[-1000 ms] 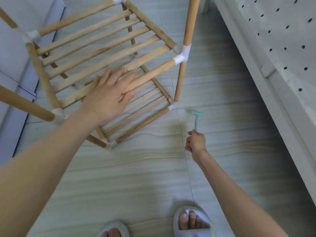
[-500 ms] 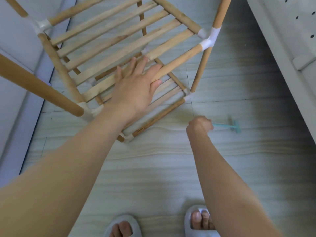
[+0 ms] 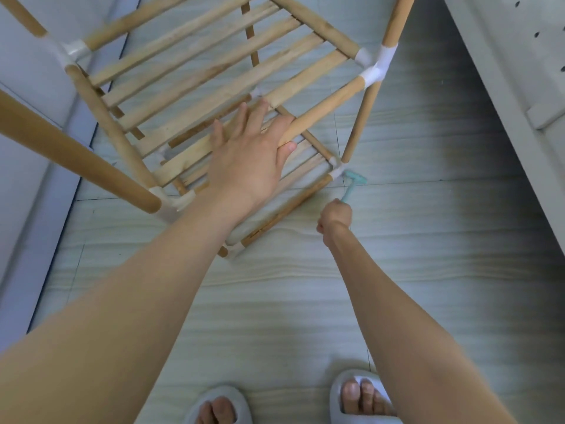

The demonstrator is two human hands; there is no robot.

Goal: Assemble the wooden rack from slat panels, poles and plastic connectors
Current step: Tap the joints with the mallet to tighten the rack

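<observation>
Rack [image 3: 195, 87] stands on the floor [image 3: 305, 301] ahead of the person, two slat tiers joined by poles and white connectors. Left hand [image 3: 250, 160] lies flat, fingers spread, on the upper tier, thumb hooked under its front pole, probably to steady the frame. Right hand [image 3: 334, 215] grips a small teal hammer [image 3: 351, 182] (head blurred) at the lower corner connector [image 3: 336, 172], likely tapping it home. No writing or brand is readable.

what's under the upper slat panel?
Under the upper slat panel: a lower slat panel, seen through the gaps and at its near corner. The left hand covers its middle.
</observation>
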